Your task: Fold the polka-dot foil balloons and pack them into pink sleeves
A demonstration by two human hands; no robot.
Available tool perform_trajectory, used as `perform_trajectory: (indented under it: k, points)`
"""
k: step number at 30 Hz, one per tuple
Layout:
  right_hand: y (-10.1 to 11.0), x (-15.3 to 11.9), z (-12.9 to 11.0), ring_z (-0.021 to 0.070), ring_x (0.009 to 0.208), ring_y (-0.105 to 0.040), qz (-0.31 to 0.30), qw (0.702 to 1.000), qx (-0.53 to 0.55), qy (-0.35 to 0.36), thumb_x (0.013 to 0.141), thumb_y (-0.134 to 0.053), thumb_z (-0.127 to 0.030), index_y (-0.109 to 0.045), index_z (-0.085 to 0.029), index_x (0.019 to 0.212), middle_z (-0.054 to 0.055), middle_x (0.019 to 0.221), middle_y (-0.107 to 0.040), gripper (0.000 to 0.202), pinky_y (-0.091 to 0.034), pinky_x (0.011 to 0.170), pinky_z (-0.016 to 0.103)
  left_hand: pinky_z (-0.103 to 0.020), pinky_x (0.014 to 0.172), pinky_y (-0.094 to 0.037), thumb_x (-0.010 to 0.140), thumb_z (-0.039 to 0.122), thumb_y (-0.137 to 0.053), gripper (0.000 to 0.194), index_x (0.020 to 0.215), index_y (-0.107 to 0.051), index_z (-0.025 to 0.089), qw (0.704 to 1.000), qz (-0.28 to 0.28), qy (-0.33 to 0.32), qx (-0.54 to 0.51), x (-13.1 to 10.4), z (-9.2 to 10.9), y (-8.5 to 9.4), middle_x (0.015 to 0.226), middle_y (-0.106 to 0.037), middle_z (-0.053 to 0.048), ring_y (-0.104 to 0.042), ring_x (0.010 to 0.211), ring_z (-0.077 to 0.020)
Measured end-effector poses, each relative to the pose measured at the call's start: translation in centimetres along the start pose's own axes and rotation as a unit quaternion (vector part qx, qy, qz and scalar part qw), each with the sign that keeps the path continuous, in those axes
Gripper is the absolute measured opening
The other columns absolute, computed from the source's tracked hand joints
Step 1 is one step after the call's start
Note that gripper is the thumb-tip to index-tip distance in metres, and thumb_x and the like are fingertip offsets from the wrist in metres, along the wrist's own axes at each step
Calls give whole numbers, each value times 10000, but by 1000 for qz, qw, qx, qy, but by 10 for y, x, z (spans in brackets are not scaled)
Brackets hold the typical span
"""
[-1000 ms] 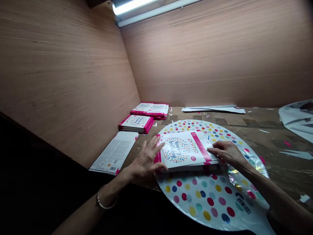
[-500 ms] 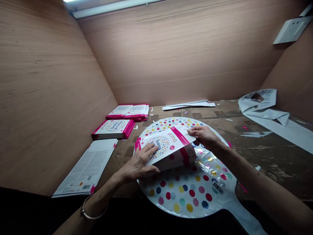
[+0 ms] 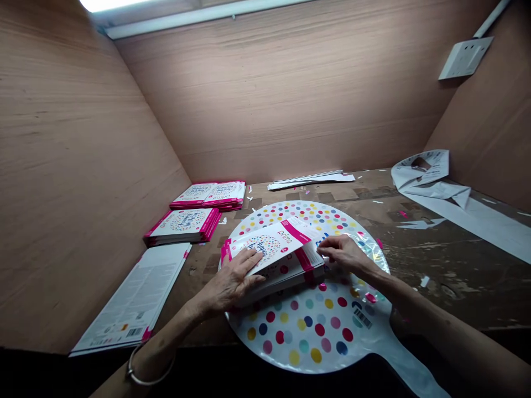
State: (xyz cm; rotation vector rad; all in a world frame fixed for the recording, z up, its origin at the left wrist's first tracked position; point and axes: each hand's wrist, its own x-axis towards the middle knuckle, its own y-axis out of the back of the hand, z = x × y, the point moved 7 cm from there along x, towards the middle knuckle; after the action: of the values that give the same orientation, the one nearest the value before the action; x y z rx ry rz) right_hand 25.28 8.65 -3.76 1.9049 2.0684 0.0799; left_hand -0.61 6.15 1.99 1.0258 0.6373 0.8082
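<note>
A printed cardboard card (image 3: 269, 243) with a pink band lies aslant over a thick stack of matching cards (image 3: 290, 270), its right end lifted off the stack. Across the left part of that card my left hand (image 3: 236, 276) rests with fingers stretched flat and the thumb by its near edge. My right hand (image 3: 342, 253) is at the right end of the stack, fingertips pinched together; whatever is between them is hidden. Under the stack is a large round white balloon (image 3: 307, 345) with coloured dots, flat and shiny, its tail (image 3: 409, 359) pointing to the lower right.
More card stacks (image 3: 188, 223) line the left wall, with another pair (image 3: 219, 193) behind. Cards lying back side up (image 3: 133, 293) are nearest on the left. White strips (image 3: 311, 179) lie by the back wall, and a crumpled paper band (image 3: 431, 182) is at right. Scraps dot the table.
My right fingers have come off the lifted card's right corner and moved slightly lower, beside the stack. The card's right end has dropped a little. My left hand stays on the card.
</note>
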Motion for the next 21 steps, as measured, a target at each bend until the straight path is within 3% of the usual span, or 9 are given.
perform_trajectory:
  k: [7,13,21]
  points:
    - [-4,-6,-12,96,519,-511,-8,1000,23,-14,625,-593,-199,-655,-144,626,-10,571,-600,83,-389,456,181,-541,1055,-196,845,542,-434,615,1350,-381,194,996,-34,-16,82,-1,-3,-17,1429,-294,-139,-180,1329,-355]
    - [-5,-6,-5,65,400,-436,-28,993,92,-71,612,-602,-177,-635,-118,581,-15,452,-535,75,-314,368,174,-552,1046,-205,847,512,-455,589,1351,-378,217,996,-27,-23,85,-1,-4,-15,1431,-292,-132,-187,1326,-358]
    - [-9,-7,3,60,381,-456,-26,973,185,-136,604,-599,-106,-578,-120,580,-1,448,-533,35,-323,337,153,-518,1044,-244,835,554,-443,633,1351,-384,192,997,-24,-30,71,-3,-6,-13,1432,-282,-142,-196,1325,-350]
